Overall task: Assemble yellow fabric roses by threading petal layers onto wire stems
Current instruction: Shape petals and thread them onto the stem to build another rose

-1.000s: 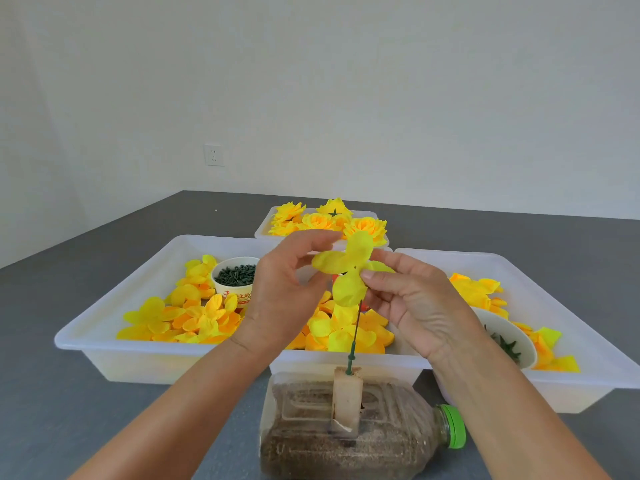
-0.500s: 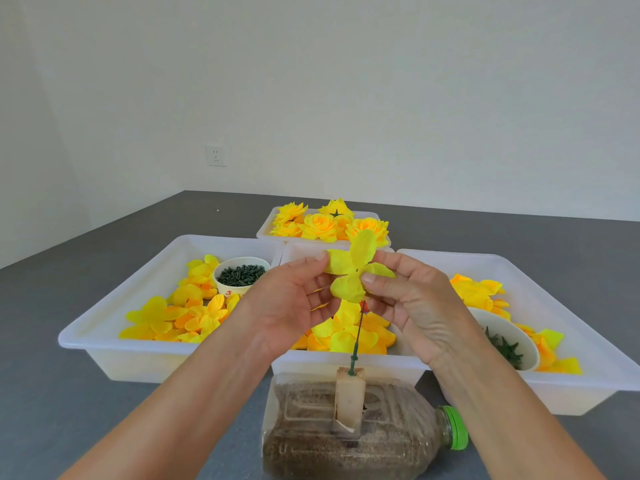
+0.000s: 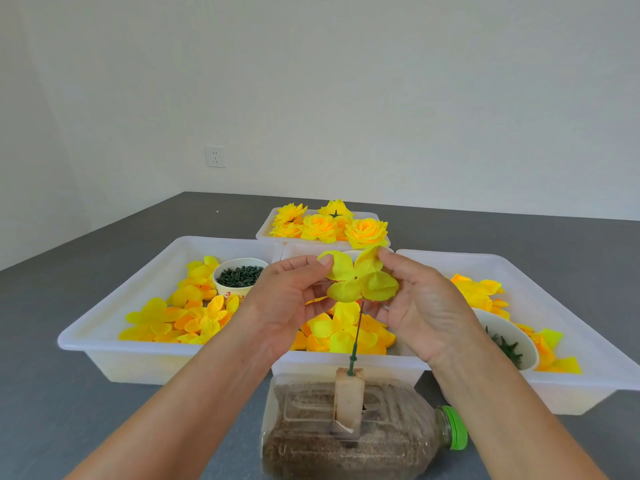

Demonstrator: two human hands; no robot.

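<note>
Nearest the camera, a clear plastic bottle (image 3: 360, 434) lies on its side on the grey table (image 3: 52, 410), filled with brown granular material, its green cap (image 3: 456, 427) pointing right. A pale block (image 3: 348, 396) is set upright into a cut-out in the bottle wall, and a green wire stem (image 3: 356, 336) stands in the top of the block, leaning slightly right as it rises. At the stem's upper end sits a yellow 4-lobed petal layer (image 3: 360, 280), held between both hands above the trays. The left hand (image 3: 287, 306) pinches the upper-left lobe — thumb and fingers closed on the fabric edge. The right hand (image 3: 422, 306) grips the upper-right lobe with its fingertips, the remaining fingers curled behind the layer. A small hole shows near the centre of the layer; whether the stem tip has passed through it cannot be determined. Behind the hands, 3 white trays stand side by side: the left tray (image 3: 104, 327) holds loose yellow and orange petals and a white cup of dark green parts (image 3: 239, 277); the centre tray (image 3: 346, 362) holds more loose petals; the right tray (image 3: 588, 386) holds petals and a white bowl (image 3: 509, 341) with green pieces. Farthest back, a smaller tray (image 3: 266, 230) carries finished yellow roses (image 3: 365, 232). A wall socket (image 3: 215, 156) is mounted on the white wall.
</note>
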